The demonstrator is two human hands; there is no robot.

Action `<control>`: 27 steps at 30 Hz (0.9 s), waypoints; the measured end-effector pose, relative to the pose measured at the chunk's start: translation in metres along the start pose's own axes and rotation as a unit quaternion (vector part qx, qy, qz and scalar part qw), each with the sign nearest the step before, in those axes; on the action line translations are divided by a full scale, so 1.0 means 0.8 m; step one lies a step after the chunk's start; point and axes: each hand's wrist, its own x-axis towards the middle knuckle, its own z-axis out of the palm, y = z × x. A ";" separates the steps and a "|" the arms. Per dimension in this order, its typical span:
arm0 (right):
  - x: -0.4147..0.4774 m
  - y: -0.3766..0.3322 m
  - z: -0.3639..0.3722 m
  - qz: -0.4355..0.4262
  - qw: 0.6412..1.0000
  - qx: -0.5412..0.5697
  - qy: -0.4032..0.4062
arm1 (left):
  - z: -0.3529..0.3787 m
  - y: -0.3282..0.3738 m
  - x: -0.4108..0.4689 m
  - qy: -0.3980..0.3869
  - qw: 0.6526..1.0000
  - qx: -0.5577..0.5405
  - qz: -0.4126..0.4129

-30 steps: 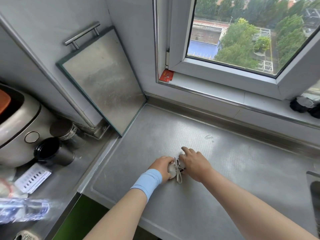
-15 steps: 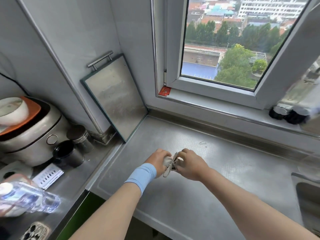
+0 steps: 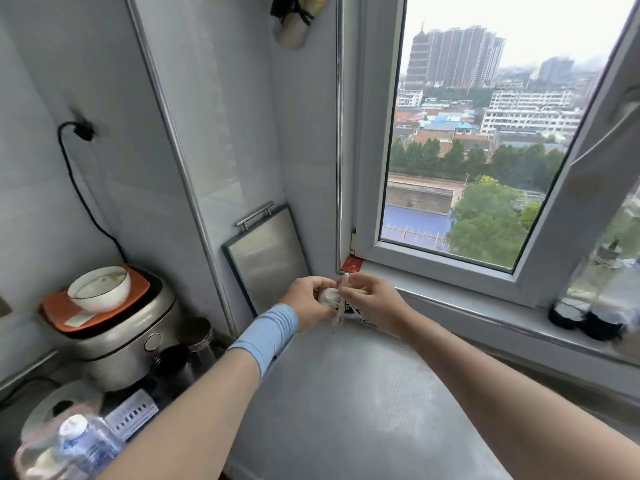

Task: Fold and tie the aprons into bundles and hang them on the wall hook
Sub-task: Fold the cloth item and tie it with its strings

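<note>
Apron bundle (image 3: 328, 295) raised off the counter (image 3: 346, 393) and held in mid-air before the wall corner, beside the window frame. Its pale body is enclosed by the grip of the left hand (image 3: 306, 299); the tie (image 3: 341, 308) is pinched in the narrow grip of the right hand (image 3: 372, 301), with loose ends hanging between the hands. One second earlier the bundle was held down on the counter; half a second earlier it was only just lifted. The view has since been tilted upward, so that a pale object (image 3: 294, 26) with dark straps, hung high on the wall, is brought into sight. Tying is judged nearly complete, with hanging the step left; the hook itself cannot be made out
</note>
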 end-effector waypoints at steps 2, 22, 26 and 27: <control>0.031 -0.028 -0.004 -0.025 0.999 -0.003 0.027 | -0.027 0.017 0.022 0.015 1.000 0.005 0.026; 0.278 -0.338 -0.067 -0.184 0.948 0.014 0.259 | -0.349 0.254 0.198 0.150 0.947 0.105 0.263; 0.294 -0.397 -0.113 -0.200 0.936 -0.025 0.288 | -0.389 0.308 0.240 0.211 0.891 0.229 0.330; 0.298 -0.410 -0.125 -0.205 0.933 -0.030 0.294 | -0.398 0.319 0.253 0.219 0.880 0.245 0.342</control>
